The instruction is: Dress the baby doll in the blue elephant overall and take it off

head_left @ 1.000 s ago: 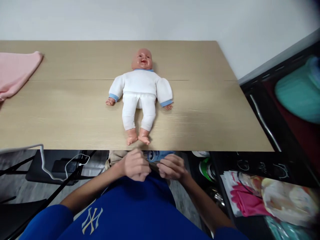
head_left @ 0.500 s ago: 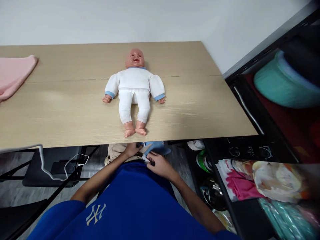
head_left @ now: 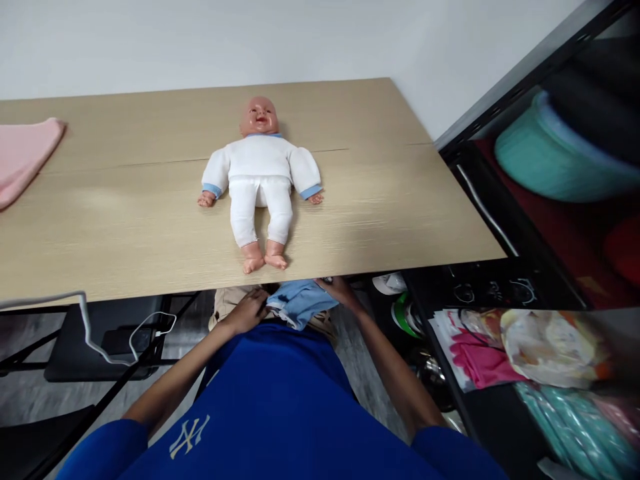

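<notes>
A light blue piece of cloth [head_left: 303, 305], which looks like a small garment, lies across my lap below the table's front edge. My left hand [head_left: 250, 311] has its fingers closed at the left edge of the cloth. At the far right end of the cloth, my right hand [head_left: 339, 291] grips it, its fingers partly hidden under the tabletop. On the table, a baby doll [head_left: 260, 160] in a white top and white trousers with blue cuffs lies on its back, feet towards me. Neither hand touches the doll.
A pink cloth [head_left: 25, 157] lies at the table's [head_left: 400, 200] left. A white cable [head_left: 85, 327] hangs over the front edge near a black chair [head_left: 70, 347]. To the right, a black shelf holds a teal basin [head_left: 560, 157] and packaged items [head_left: 555, 347].
My hands have moved apart, the right one going right and up, and the blue cloth is now spread wider between them. The view has shifted slightly; the doll stays put.
</notes>
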Demonstrator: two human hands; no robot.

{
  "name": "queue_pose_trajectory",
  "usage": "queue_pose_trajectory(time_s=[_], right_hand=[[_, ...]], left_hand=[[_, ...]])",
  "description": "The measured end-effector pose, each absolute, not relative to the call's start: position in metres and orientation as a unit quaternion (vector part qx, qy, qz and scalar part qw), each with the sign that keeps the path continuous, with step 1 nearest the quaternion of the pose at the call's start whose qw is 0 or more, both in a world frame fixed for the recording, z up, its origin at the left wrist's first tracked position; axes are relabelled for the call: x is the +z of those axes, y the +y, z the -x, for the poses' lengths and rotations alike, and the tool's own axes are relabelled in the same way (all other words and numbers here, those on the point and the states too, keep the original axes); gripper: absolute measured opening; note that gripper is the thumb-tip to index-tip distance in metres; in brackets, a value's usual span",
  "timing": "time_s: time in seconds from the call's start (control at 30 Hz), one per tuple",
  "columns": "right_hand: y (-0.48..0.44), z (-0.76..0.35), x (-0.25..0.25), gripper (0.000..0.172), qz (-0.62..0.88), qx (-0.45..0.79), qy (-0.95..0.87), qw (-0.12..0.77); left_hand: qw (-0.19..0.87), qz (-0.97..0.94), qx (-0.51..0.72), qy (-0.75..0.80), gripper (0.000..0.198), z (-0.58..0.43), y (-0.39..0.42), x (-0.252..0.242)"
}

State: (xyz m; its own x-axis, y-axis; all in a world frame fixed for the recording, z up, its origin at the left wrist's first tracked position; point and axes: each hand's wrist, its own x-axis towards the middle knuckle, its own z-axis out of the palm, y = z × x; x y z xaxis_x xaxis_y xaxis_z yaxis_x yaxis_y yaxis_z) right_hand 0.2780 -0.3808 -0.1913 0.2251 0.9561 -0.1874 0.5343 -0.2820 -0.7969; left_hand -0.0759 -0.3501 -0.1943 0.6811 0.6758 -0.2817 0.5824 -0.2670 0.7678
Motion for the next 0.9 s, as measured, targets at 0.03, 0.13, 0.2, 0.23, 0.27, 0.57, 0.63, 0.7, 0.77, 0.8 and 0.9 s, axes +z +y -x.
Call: queue_pose_trajectory(time_s=[0.03,0.13,0.2,0.23,0.27,0.57,0.63,0.7,0.77,0.8,0.9], right_hand=[[-0.383,-0.273,-0.186,0.029,0.723,0.344,-0.522,0.295],[-0.402,-0.253,-0.156,0.022,0.702,0.356,-0.558,0.263],[-0.418,-0.236,-0.127,0.023,0.636,0.387,-0.630,0.221],[-0.424,-0.226,-0.111,0.023,0.588,0.399,-0.675,0.198],[-0.428,-0.217,-0.095,0.022,0.544,0.407,-0.710,0.186],[-0.403,-0.188,-0.002,0.040,0.430,0.302,-0.737,0.426],[-0.393,-0.192,0.003,0.057,0.421,0.308,-0.722,0.455],[-0.384,-0.197,0.006,0.069,0.433,0.345,-0.712,0.432],[-0.377,-0.202,0.010,0.054,0.442,0.366,-0.727,0.378],[-0.374,-0.204,0.012,0.039,0.443,0.358,-0.740,0.356],[-0.369,-0.211,0.022,0.010,0.440,0.277,-0.775,0.358]], left_hand=[[0.450,-0.796,0.042,0.403,0.028,0.082,-0.349,-0.190],[0.426,-0.809,-0.003,0.406,0.036,0.099,-0.353,-0.162],[0.413,-0.835,-0.037,0.361,0.034,0.106,-0.361,-0.129],[0.417,-0.848,-0.030,0.325,0.032,0.106,-0.365,-0.110],[0.421,-0.860,-0.009,0.289,0.031,0.105,-0.369,-0.091],[0.381,-0.842,0.304,0.230,0.055,0.076,-0.343,-0.032],[0.401,-0.822,0.327,0.241,0.046,0.078,-0.336,-0.031],[0.425,-0.795,0.358,0.242,0.042,0.079,-0.335,-0.026],[0.447,-0.767,0.391,0.241,0.037,0.081,-0.335,-0.020],[0.456,-0.752,0.407,0.246,0.037,0.081,-0.335,-0.017],[0.471,-0.714,0.440,0.274,0.038,0.084,-0.332,-0.011]])
